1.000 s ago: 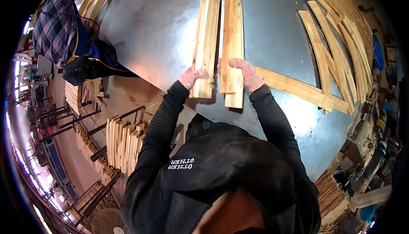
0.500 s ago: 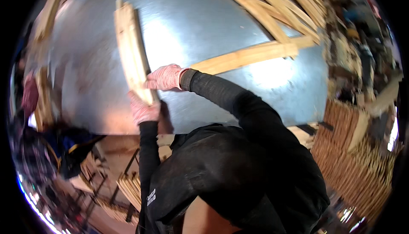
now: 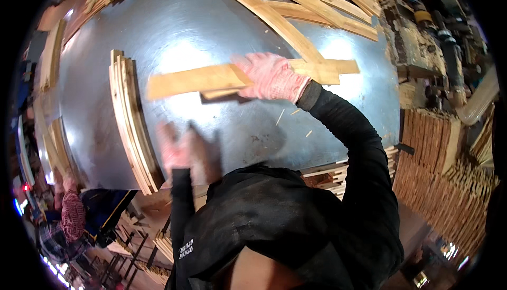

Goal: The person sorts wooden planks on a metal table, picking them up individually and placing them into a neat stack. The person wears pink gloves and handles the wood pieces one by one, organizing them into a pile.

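Right hand (image 3: 272, 76), in a pink-and-white glove, had its fingers closed over the right end of a pale board (image 3: 193, 82); fingertips partly hidden, so exact grip hard to make out; board lay crosswise above the metal table (image 3: 338, 126), its left part smeared by blur; whether it touched the table, cannot tell. Beneath it ran a second board (image 3: 348, 67), its middle covered by the glove, only the two ends visible, the right one overlapping a slanted board (image 3: 274, 18).

Left hand (image 3: 175, 150), gloved too, was badly blurred; fingers looked parted, nothing seen in them; just beside it, to its left, stood out a bundle of strips (image 3: 129, 123), lying lengthwise, count unclear.

Co-worker (image 3: 58, 242) at lower left was cut off by the dark fisheye rim, hands hard to make out; boards along the top ran out of view; stacked wood (image 3: 422, 142) at right partly in shadow.

Writing: small white lettering (image 3: 186, 249) on the wearer's black top, too blurred to read.
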Motion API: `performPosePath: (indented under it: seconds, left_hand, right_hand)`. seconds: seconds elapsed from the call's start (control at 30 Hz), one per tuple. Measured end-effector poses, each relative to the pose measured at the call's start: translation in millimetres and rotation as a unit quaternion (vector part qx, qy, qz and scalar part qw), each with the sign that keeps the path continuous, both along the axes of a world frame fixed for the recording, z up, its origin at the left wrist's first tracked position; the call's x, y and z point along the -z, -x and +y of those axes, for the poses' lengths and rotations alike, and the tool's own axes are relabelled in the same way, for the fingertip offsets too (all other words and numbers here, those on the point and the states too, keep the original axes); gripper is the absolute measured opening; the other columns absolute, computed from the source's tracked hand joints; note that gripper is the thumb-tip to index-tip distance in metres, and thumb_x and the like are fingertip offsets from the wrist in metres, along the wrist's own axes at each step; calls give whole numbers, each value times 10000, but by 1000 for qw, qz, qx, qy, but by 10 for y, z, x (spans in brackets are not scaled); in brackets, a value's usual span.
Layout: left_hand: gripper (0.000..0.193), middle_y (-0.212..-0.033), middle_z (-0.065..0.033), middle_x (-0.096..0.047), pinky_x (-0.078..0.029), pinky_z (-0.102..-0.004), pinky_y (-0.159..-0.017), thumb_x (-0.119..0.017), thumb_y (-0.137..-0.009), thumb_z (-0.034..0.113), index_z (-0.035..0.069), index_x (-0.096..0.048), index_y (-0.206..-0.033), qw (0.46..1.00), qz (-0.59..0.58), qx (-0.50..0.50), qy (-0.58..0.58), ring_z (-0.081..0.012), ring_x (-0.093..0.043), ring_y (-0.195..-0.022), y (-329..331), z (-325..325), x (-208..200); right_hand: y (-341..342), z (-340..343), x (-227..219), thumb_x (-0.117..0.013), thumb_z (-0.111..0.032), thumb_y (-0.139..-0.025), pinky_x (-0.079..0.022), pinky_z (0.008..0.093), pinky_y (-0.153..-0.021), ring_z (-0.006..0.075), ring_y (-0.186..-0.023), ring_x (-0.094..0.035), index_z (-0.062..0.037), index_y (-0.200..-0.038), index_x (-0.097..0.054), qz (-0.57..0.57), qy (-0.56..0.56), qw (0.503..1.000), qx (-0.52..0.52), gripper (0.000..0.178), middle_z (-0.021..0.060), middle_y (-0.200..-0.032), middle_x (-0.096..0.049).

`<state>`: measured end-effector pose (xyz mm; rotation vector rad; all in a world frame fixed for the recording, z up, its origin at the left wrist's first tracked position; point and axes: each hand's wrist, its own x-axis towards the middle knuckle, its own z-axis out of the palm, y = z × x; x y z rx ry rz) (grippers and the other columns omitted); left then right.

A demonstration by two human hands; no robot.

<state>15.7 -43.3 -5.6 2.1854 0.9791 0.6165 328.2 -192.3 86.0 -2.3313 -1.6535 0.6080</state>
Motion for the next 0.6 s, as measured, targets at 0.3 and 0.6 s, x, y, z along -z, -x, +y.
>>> performPosePath:
  seconds: [0.3,0.6]
  left_hand:
    - [892,-1152,-136,-592,-487,-339,-884,-864,-697,260,-1,-358,-1384,839,-267,206,428,-195,-580,-1019,-1846,-1090,52]
    - [308,-857,-33,-654,-503,-282,-681,-754,-838,210,15,-646,-1051,833,-33,-89,545,-131,-600,-733,-1454,-699,387]
  right_hand:
    - [-823,607,-1160,-668,-467,-844,-545,444,-758,253,-768,-616,-18,-1137,-594,494,-221,840,-34,541,119,-914,-648]
    - [-679,-31,1240,-774,-540,-690,-433,417,-1018,423,-1211,-518,65,-1444,-233,27,-30,938,343,1108,300,-1343,-481]
